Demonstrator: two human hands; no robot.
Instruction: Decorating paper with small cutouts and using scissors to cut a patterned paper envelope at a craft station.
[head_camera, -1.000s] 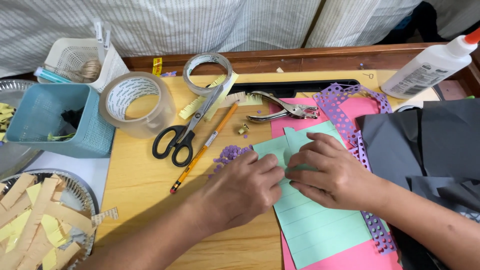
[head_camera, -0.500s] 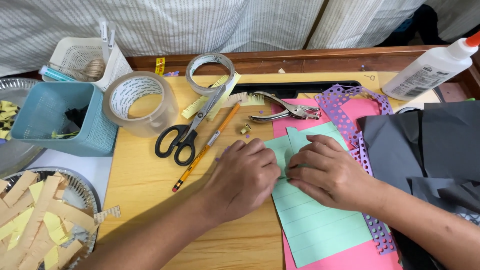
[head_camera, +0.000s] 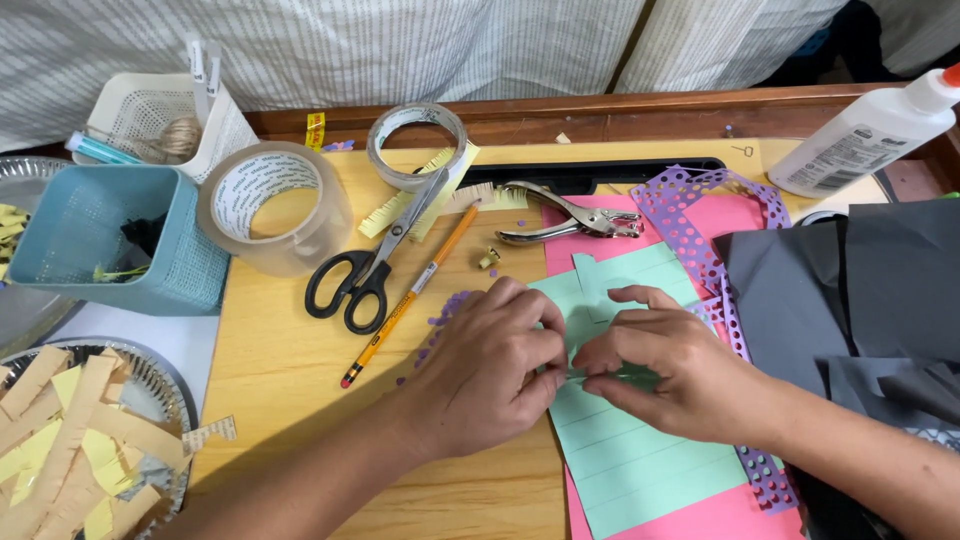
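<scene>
Fingertips of the left hand (head_camera: 490, 365) and right hand (head_camera: 655, 370) meet, pinching a fold in the lined mint-green paper sheet (head_camera: 640, 455). It lies on pink paper (head_camera: 720, 515) near the yellow wooden worktop's (head_camera: 280, 370) front edge.

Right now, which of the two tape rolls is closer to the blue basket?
The large clear tape roll, wide and standing almost against the blue basket. The smaller tape roll lies farther back, above the scissors.

Both hands on lined paper (head_camera: 640, 465), scissors (head_camera: 368, 272) and pencil (head_camera: 410, 297) to their left, tape roll (head_camera: 270, 205) beyond
</scene>
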